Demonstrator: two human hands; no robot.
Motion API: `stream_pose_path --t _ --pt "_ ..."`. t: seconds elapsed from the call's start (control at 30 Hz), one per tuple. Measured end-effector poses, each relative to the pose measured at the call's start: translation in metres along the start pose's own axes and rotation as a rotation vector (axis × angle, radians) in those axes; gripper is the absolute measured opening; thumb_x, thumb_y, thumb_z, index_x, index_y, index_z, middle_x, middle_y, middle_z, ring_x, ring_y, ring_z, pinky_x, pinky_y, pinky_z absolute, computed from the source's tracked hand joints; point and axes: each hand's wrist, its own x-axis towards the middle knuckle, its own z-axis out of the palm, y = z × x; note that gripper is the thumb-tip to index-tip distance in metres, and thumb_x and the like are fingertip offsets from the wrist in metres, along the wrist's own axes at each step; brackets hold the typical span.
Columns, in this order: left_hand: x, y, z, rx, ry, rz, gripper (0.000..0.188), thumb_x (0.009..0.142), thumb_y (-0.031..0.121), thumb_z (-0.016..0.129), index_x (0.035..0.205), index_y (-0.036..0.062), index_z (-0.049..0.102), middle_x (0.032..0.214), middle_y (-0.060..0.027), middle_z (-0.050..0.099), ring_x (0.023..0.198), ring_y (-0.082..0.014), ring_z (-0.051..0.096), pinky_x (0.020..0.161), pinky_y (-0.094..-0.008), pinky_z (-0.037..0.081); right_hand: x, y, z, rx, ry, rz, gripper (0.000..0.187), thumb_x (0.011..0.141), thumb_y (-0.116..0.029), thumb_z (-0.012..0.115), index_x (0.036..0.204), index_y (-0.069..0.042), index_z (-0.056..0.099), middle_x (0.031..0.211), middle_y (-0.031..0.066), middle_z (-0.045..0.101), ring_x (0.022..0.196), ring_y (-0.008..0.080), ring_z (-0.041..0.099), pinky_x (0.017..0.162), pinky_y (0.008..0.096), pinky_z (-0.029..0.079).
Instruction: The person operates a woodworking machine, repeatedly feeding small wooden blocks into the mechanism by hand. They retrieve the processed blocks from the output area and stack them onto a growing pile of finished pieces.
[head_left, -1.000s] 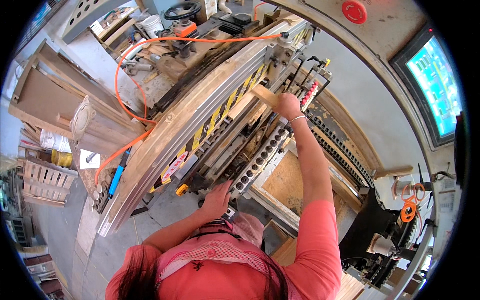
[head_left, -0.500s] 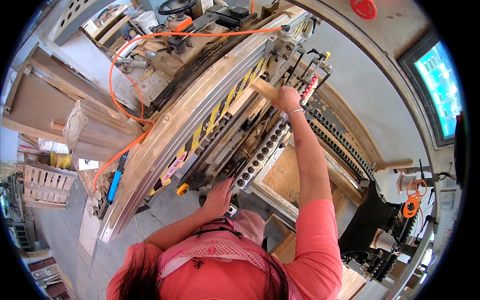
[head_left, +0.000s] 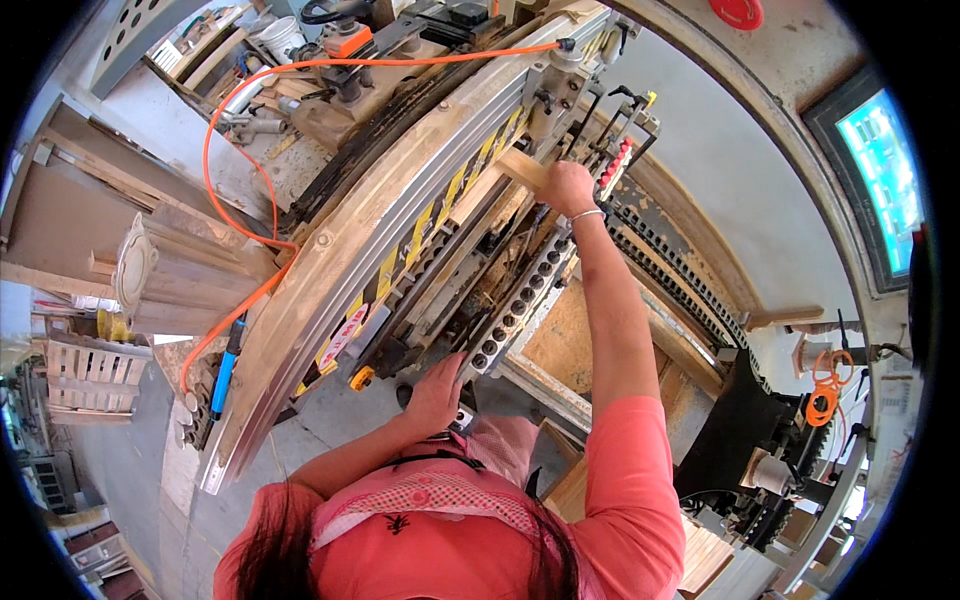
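Observation:
My right arm stretches forward over the machine, and my right hand (head_left: pixel 568 190) is closed on the end of a short wooden board (head_left: pixel 522 170). The board's other end points left, toward the yellow-and-black striped edge of the machine's beam. Most of the gripped end is hidden by my fingers. Closer to my body, my left hand (head_left: pixel 436 392) lies with its fingers stretched out against the near end of a metal rail (head_left: pixel 497 333). That rail carries a row of round black knobs and runs away from me toward my right hand.
A long curved-looking beam (head_left: pixel 330 235) crosses left of the hands, with an orange hose (head_left: pixel 208 150) looped over it. A lit screen (head_left: pixel 878 180) and a red push button (head_left: pixel 737 12) are at the right. A blue air gun (head_left: pixel 228 368) hangs at the beam's near end.
The whole view has shifted slightly. My right hand still grips the wooden board at nearly the same spot on the machine, and my left hand stays at the rail's end.

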Motion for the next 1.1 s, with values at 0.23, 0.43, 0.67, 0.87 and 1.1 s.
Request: stream_pose_path --t 0.23,0.43,0.67,0.87,1.1 --pt "0.001 -0.001 -0.001 0.017 -0.013 0.010 0.047 0.085 0.006 0.048 0.130 -0.0010 0.035 0.120 -0.0251 0.049 0.107 -0.0423 0.048 0.092 -0.0462 0.040 0.000 0.000 -0.001 -0.029 -0.001 -0.011 0.034 0.060 -0.033 0.073 0.079 -0.005 0.069 0.085 0.0151 0.066 0.083 0.0294 0.065 0.075 0.0371 0.054" --pt "0.002 0.001 -0.001 0.015 -0.025 0.000 0.047 0.085 0.006 0.047 0.130 -0.0012 0.035 0.121 -0.0255 0.048 0.107 -0.0426 0.048 0.092 -0.0466 0.040 0.000 0.000 0.001 -0.028 0.015 -0.005 0.036 0.060 -0.033 0.074 0.081 -0.005 0.069 0.086 0.0152 0.066 0.084 0.0296 0.065 0.076 0.0369 0.053" --pt "-0.001 -0.001 0.003 0.041 -0.018 0.006 0.050 0.083 0.003 0.048 0.131 -0.0021 0.034 0.121 -0.0260 0.047 0.105 -0.0434 0.049 0.091 -0.0466 0.041 0.004 0.005 0.010 -0.011 0.069 -0.042 0.040 0.060 -0.036 0.073 0.079 -0.001 0.069 0.082 0.0171 0.065 0.079 0.0312 0.065 0.073 0.0381 0.053" --pt "0.001 0.002 0.000 0.045 -0.020 0.016 0.052 0.082 0.002 0.049 0.132 -0.0023 0.033 0.122 -0.0258 0.047 0.106 -0.0436 0.048 0.091 -0.0465 0.041 0.003 0.002 0.005 -0.005 0.049 -0.044 0.039 0.060 -0.035 0.073 0.078 -0.001 0.069 0.083 0.0177 0.065 0.078 0.0311 0.065 0.074 0.0376 0.053" --pt "0.000 -0.003 0.001 0.053 -0.063 -0.021 0.053 0.082 0.001 0.049 0.132 -0.0022 0.033 0.122 -0.0260 0.048 0.107 -0.0436 0.048 0.092 -0.0464 0.041 0.003 0.004 0.006 0.010 0.065 -0.070 0.037 0.059 -0.033 0.073 0.075 0.000 0.068 0.081 0.0176 0.066 0.078 0.0313 0.065 0.072 0.0380 0.053"
